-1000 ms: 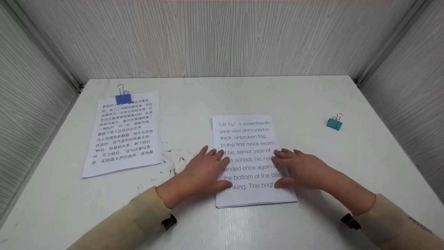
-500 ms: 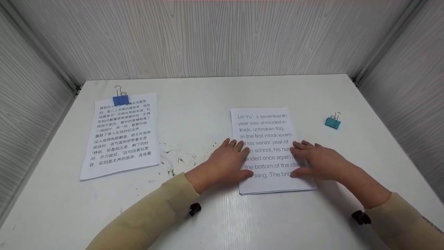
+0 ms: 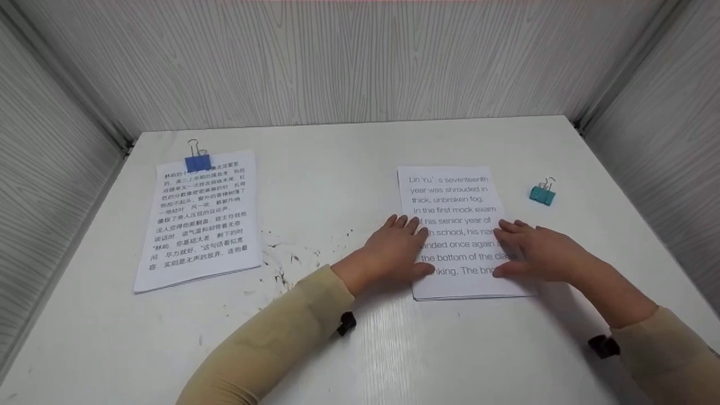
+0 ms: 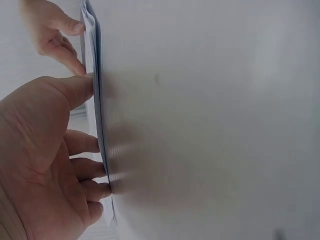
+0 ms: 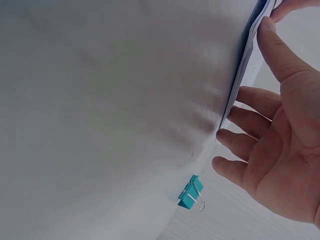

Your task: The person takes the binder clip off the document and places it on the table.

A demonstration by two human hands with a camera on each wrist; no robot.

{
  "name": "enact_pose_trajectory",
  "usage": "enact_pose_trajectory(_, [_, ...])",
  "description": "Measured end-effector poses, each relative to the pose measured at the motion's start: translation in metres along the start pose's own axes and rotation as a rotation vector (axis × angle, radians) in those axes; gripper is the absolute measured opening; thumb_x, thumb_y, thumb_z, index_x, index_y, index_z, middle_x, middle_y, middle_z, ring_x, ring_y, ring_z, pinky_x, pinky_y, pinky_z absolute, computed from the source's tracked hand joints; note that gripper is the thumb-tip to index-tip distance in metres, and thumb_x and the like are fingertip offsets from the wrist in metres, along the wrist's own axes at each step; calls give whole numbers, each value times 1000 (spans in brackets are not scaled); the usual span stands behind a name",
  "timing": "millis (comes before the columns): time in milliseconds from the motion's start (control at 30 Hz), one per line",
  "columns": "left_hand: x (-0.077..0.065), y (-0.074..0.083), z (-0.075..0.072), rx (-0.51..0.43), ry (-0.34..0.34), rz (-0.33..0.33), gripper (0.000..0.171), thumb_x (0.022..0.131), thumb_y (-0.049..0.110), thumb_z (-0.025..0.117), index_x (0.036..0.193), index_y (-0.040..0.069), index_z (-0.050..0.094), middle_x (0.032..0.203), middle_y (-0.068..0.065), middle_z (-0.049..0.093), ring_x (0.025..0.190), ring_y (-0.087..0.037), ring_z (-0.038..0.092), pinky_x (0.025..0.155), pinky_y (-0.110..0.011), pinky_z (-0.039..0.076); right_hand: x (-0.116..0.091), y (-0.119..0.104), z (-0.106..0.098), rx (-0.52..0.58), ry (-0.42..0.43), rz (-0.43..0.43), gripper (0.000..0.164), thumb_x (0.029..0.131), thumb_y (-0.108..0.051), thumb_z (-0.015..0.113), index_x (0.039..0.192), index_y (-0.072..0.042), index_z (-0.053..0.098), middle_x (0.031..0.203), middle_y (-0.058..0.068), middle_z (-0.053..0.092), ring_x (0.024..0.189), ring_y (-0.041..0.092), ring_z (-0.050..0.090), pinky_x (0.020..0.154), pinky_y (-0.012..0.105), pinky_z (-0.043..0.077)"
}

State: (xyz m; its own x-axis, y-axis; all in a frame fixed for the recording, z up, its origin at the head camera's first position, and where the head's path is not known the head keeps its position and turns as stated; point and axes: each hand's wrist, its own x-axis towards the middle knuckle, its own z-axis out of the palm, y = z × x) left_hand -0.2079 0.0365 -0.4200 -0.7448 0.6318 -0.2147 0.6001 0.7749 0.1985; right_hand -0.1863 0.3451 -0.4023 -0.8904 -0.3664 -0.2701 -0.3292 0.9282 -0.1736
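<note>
A stack of paper printed with English text lies flat on the white table, right of the middle. My left hand rests on its left edge, fingers extended and thumb on the lower text. On the opposite edge my right hand touches the sheets the same way, fingers spread. Seen edge-on in the left wrist view, the stack has several layers, with thumb and fingertips along its side. A teal binder clip lies beyond the right hand, also showing in the right wrist view as a teal clip.
At the left lies another paper stack with Chinese text, a blue binder clip on its top edge. Dark smudges mark the table between the two stacks. Wood-grain panels wall the table at the back and both sides.
Both hands have slid the English-text stack across the table, to the right and away from the body, nearer the teal clip. The Chinese-text stack and both clips stayed in place.
</note>
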Motion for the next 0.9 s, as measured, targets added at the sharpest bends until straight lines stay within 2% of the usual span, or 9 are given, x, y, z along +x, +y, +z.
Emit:
enact_pose_trajectory(167, [9, 2, 1, 0, -8, -3, 81, 106, 58, 53, 167, 8, 34, 173, -17, 27, 161, -37, 21, 131, -45, 10, 1, 7, 0, -6, -7, 11, 91, 90, -56, 80, 159, -6, 48, 165, 23, 39, 151, 52, 33, 109, 70, 41])
enact_pose_trajectory(500, [17, 8, 2, -95, -26, -12, 83, 106, 56, 51, 170, 12, 23, 177, -11, 14, 163, -33, 8, 131, -44, 8, 2, 24, 0, 10, -22, 45, 96, 90, -58, 78, 162, -5, 43, 168, 24, 34, 152, 54, 29, 109, 73, 38])
enact_pose_trajectory(900, [16, 13, 2, -24, -6, -42, 82, 107, 61, 44, 171, 17, 21, 177, -8, 15, 163, -35, 12, 130, -50, 14, 3, 30, -4, 66, -48, 88, 99, 90, -61, 77, 164, -7, 39, 171, 23, 28, 150, 57, 30, 110, 71, 40])
